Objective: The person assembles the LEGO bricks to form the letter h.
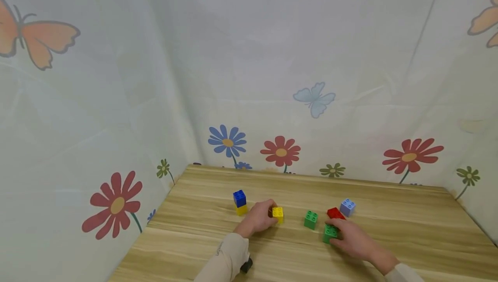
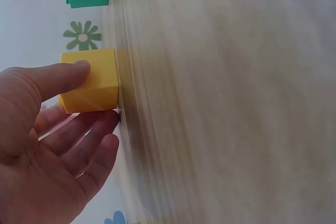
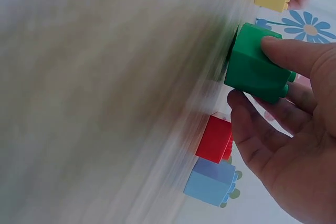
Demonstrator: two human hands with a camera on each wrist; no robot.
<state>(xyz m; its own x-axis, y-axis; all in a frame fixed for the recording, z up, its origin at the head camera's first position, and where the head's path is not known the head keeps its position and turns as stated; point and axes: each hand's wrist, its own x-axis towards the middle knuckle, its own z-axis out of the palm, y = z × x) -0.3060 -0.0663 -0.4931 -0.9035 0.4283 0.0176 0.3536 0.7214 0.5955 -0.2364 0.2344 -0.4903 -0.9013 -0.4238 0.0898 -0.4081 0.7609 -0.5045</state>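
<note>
My left hand pinches a yellow toy building block; in the left wrist view the thumb presses one side and fingers reach behind it. The right hand grips a green block between thumb and fingers. In the right wrist view this green block is slightly tilted, its underside close to the tabletop. Between the hands stands a second green block. Just beyond the right fingers lie a red block and a light blue block.
Left of my left hand, a dark blue block sits stacked on another yellow block. The wooden table ends at a flower-printed curtain at the back and sides. A small black object shows by the left sleeve.
</note>
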